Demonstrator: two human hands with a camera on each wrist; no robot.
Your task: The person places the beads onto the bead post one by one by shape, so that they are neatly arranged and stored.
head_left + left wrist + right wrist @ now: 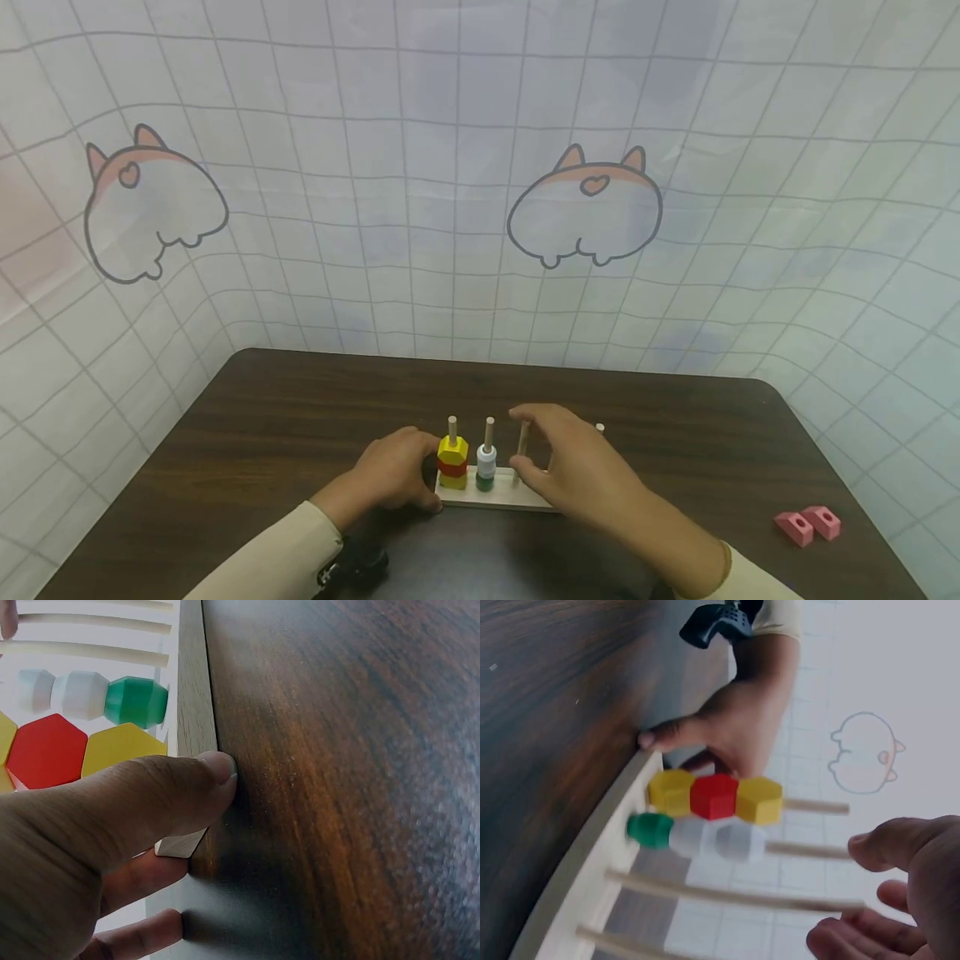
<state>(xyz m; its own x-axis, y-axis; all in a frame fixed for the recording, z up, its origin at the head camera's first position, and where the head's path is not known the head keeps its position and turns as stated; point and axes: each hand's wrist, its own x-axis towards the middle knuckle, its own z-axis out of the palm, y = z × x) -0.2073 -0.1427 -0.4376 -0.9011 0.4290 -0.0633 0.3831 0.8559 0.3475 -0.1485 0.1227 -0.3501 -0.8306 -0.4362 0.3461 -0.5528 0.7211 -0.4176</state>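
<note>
A pale wooden peg stand (487, 497) lies on the table with several upright pegs. Its leftmost peg carries yellow, red and yellow hexagonal beads (714, 797). On the second peg sit a green bead (136, 701) and two white beads (79, 695) above it. My left hand (397, 468) grips the stand's left end, thumb along the front edge and fingers behind. Over the third peg (522, 442), which is bare, my right hand (581, 458) hovers with thumb and fingers spread apart, holding nothing. In the head view it hides the stand's right part.
Two pink blocks (821, 522) with round holes lie near the right edge of the dark wooden table (300, 400). A black device (360, 567) sits at my left wrist. Behind the table hangs a white grid-patterned curtain (450, 208) with cartoon animal prints.
</note>
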